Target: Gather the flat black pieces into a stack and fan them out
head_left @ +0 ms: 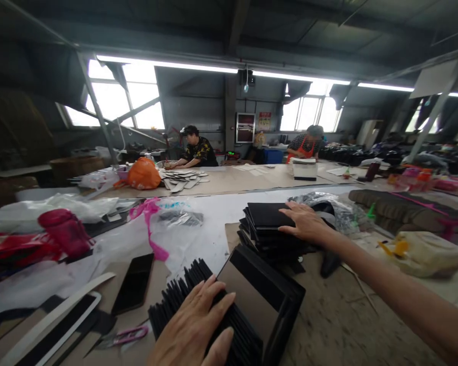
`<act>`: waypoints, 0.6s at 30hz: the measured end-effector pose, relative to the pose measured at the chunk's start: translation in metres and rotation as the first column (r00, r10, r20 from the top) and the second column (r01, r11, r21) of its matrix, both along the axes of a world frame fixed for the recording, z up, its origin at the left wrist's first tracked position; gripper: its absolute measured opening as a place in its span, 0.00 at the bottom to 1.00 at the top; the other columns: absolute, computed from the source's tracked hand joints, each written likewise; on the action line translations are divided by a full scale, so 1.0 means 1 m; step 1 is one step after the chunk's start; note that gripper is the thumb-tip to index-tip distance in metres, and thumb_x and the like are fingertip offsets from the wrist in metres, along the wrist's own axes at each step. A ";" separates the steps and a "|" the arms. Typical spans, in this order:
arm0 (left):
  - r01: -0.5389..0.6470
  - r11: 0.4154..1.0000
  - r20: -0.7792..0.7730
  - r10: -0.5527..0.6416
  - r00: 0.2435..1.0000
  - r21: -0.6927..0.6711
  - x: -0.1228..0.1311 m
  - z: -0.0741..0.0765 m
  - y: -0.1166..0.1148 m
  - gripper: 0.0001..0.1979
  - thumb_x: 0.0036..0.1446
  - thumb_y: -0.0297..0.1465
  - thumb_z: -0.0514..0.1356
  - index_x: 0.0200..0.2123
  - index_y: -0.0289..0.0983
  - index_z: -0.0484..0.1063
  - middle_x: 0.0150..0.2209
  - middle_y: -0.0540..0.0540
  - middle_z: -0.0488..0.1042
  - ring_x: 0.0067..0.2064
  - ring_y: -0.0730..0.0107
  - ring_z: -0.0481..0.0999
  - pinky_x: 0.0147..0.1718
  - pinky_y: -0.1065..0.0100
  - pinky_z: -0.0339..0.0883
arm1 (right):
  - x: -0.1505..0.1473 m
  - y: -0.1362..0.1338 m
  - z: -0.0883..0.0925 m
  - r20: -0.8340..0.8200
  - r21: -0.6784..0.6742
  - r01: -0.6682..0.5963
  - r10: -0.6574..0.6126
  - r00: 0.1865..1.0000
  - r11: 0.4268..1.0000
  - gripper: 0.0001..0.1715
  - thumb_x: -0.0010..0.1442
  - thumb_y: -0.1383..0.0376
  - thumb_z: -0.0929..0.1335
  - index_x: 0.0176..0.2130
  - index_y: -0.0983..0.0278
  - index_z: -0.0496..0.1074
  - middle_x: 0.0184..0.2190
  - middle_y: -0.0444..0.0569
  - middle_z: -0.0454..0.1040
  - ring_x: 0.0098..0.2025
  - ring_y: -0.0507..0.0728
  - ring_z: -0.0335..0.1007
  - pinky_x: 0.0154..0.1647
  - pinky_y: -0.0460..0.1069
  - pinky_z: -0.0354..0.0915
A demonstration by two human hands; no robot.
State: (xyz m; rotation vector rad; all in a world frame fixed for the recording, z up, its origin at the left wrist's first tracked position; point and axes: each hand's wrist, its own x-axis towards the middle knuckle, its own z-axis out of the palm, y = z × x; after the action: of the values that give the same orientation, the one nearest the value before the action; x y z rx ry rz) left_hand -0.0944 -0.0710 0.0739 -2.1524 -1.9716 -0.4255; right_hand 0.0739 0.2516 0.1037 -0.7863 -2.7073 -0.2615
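My left hand point(194, 330) lies flat, fingers spread, on a fanned row of black flat pieces point(183, 300) at the near edge of the table. Beside that row stands a black-edged brown board piece point(259, 300). My right hand point(307, 223) reaches forward and rests with fingers stretched out on top of a stack of black pieces point(267, 229) further out on the table.
A black phone point(133, 290) and pink-handled scissors point(127, 335) lie to the left. Plastic bags point(168, 229), a red pouch point(64, 231) and an orange bag point(143, 174) lie beyond. Two people work at the far side of the table point(232, 180). Brown material rolls point(404, 208) sit right.
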 end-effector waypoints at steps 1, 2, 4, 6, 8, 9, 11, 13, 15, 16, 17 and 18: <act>-0.009 1.000 0.034 0.009 0.999 -0.002 0.001 0.001 -0.001 0.21 0.60 0.38 0.48 0.55 0.41 0.65 0.57 0.44 0.65 0.57 0.55 0.64 0.53 0.56 0.62 | -0.003 0.011 -0.001 0.078 -0.070 0.031 -0.026 0.997 0.997 0.34 0.57 0.51 0.64 0.54 0.72 0.66 0.56 0.63 0.63 0.58 0.66 0.57 0.58 0.59 0.54; -0.021 1.000 0.076 0.021 0.997 -0.014 0.003 0.002 -0.003 0.21 0.60 0.38 0.48 0.55 0.41 0.64 0.58 0.44 0.64 0.58 0.56 0.63 0.55 0.56 0.60 | -0.004 0.018 -0.003 0.130 -0.128 0.047 -0.031 0.991 0.991 0.36 0.58 0.49 0.63 0.56 0.72 0.64 0.55 0.62 0.64 0.58 0.66 0.59 0.57 0.58 0.55; -0.036 0.997 0.166 0.047 0.985 -0.065 0.007 0.006 -0.006 0.21 0.61 0.38 0.48 0.56 0.41 0.63 0.59 0.45 0.62 0.60 0.56 0.59 0.57 0.54 0.57 | -0.005 0.023 -0.005 0.171 -0.184 0.053 -0.022 0.985 0.982 0.37 0.59 0.48 0.60 0.56 0.71 0.64 0.54 0.60 0.66 0.55 0.65 0.62 0.55 0.56 0.58; -0.041 0.990 0.243 0.074 0.967 -0.138 0.010 0.010 -0.005 0.21 0.62 0.38 0.47 0.57 0.42 0.61 0.59 0.46 0.61 0.62 0.57 0.56 0.60 0.53 0.52 | -0.005 0.021 -0.006 0.181 -0.184 0.073 -0.039 0.983 0.980 0.37 0.59 0.47 0.60 0.56 0.70 0.65 0.52 0.61 0.68 0.53 0.68 0.64 0.53 0.59 0.59; -0.034 0.981 0.291 0.090 0.953 -0.193 0.012 0.013 -0.003 0.22 0.62 0.38 0.46 0.57 0.41 0.61 0.59 0.45 0.61 0.63 0.59 0.53 0.61 0.53 0.49 | -0.005 0.016 -0.006 0.209 -0.134 0.091 -0.062 0.976 0.987 0.36 0.59 0.47 0.59 0.55 0.70 0.66 0.49 0.62 0.71 0.50 0.69 0.66 0.50 0.60 0.61; -0.034 0.977 0.304 0.098 0.948 -0.210 0.013 0.014 -0.002 0.22 0.62 0.39 0.46 0.57 0.40 0.61 0.59 0.45 0.60 0.63 0.59 0.52 0.62 0.53 0.47 | -0.005 0.013 -0.006 0.228 -0.085 0.080 -0.058 0.972 0.993 0.34 0.60 0.49 0.59 0.54 0.70 0.66 0.47 0.61 0.72 0.49 0.69 0.67 0.48 0.59 0.61; -0.040 0.971 0.318 0.116 0.941 -0.235 0.013 0.015 0.000 0.23 0.62 0.39 0.46 0.57 0.40 0.60 0.60 0.44 0.59 0.63 0.60 0.51 0.62 0.54 0.45 | -0.005 0.005 -0.007 0.267 0.040 0.011 -0.021 0.964 0.999 0.29 0.62 0.53 0.58 0.53 0.69 0.68 0.45 0.60 0.73 0.47 0.67 0.68 0.46 0.57 0.62; -0.047 0.967 0.325 0.130 0.937 -0.252 0.014 0.015 0.001 0.23 0.62 0.39 0.45 0.57 0.40 0.60 0.60 0.44 0.59 0.63 0.61 0.51 0.63 0.55 0.43 | -0.003 -0.004 -0.006 0.299 0.140 -0.067 0.023 0.954 0.988 0.24 0.64 0.58 0.57 0.50 0.69 0.69 0.43 0.58 0.74 0.43 0.64 0.70 0.43 0.54 0.62; -0.041 0.967 0.331 0.126 0.935 -0.253 0.014 0.015 0.000 0.23 0.62 0.39 0.45 0.57 0.40 0.61 0.59 0.45 0.59 0.63 0.62 0.52 0.63 0.56 0.42 | 0.000 -0.013 -0.001 0.290 0.225 -0.112 0.043 0.956 0.968 0.22 0.65 0.62 0.55 0.48 0.70 0.69 0.40 0.58 0.75 0.40 0.61 0.71 0.40 0.51 0.61; -0.036 0.968 0.334 0.121 0.935 -0.249 0.014 0.015 0.000 0.22 0.62 0.39 0.45 0.57 0.40 0.61 0.59 0.44 0.59 0.63 0.62 0.52 0.63 0.56 0.42 | 0.003 -0.018 0.003 0.263 0.280 -0.107 0.031 0.964 0.954 0.21 0.65 0.64 0.55 0.46 0.71 0.70 0.37 0.58 0.75 0.38 0.60 0.71 0.38 0.50 0.60; -0.032 0.969 0.337 0.115 0.935 -0.243 0.014 0.015 -0.001 0.22 0.62 0.39 0.44 0.57 0.40 0.61 0.59 0.44 0.60 0.63 0.63 0.52 0.63 0.57 0.42 | 0.007 -0.023 0.009 0.216 0.344 -0.080 0.004 0.976 0.935 0.21 0.65 0.65 0.54 0.43 0.71 0.71 0.35 0.58 0.75 0.37 0.60 0.71 0.36 0.49 0.59; -0.029 0.971 0.338 0.111 0.935 -0.237 0.013 0.015 -0.001 0.22 0.62 0.39 0.44 0.57 0.40 0.61 0.59 0.44 0.60 0.63 0.63 0.52 0.63 0.57 0.42 | 0.012 -0.028 0.014 0.143 0.414 -0.029 -0.033 0.989 0.910 0.21 0.65 0.65 0.54 0.40 0.71 0.71 0.32 0.58 0.75 0.35 0.59 0.70 0.33 0.49 0.57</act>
State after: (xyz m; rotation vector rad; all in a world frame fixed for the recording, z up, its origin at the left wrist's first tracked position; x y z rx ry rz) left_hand -0.0812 -0.0719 0.0889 -2.2585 -2.3867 -0.6365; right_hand 0.0857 0.2237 0.1182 -0.6612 -2.6372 -0.8960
